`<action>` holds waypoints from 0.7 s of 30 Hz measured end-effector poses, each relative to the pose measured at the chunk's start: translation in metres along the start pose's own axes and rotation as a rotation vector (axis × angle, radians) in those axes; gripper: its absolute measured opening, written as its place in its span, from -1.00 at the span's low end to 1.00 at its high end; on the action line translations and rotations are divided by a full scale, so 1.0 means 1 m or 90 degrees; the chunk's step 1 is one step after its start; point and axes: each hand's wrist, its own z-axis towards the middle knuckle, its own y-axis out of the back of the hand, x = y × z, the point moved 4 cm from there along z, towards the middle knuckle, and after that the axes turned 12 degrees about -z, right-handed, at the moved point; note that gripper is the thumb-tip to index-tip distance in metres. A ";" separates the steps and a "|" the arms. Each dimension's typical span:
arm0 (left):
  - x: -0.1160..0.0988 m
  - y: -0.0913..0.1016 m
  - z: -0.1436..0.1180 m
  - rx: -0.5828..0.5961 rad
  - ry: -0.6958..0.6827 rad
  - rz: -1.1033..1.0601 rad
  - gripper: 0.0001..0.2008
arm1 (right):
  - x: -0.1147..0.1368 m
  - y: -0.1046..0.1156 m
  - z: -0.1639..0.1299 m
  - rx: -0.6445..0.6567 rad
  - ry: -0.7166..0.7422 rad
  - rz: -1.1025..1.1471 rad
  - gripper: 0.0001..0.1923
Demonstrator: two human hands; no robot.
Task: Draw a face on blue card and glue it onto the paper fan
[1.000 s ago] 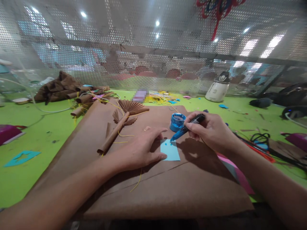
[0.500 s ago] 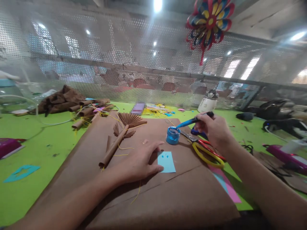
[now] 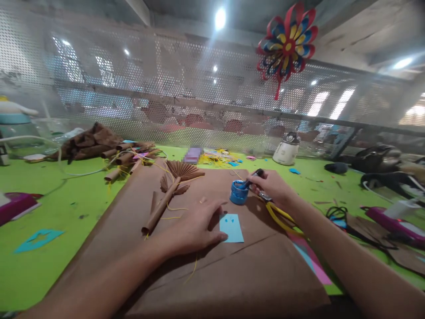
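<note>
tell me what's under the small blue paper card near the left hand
The blue card lies flat on a sheet of brown paper, which covers the green table. The left hand touches its left edge. Whatever is beneath the brown paper there is hidden.

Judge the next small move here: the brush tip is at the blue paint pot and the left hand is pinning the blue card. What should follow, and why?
Probably lift the brush in the right hand out of the paint pot and carry it to the blue card. The tip sits in the pot, the card shows only two small dots, and the left hand holds its edge flat on the brown paper.
</note>
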 end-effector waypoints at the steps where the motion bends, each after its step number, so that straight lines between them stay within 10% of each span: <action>1: 0.000 0.000 0.000 0.000 0.000 0.000 -0.41 | 0.000 0.004 -0.001 -0.007 0.003 0.004 -0.76; 12: -0.005 0.002 0.000 0.010 0.010 -0.025 -0.39 | 0.010 0.044 -0.013 -0.139 0.050 0.198 -0.83; 21: -0.003 0.000 0.003 0.016 -0.002 -0.021 -0.36 | 0.021 0.034 -0.041 -0.027 -0.001 0.229 -0.85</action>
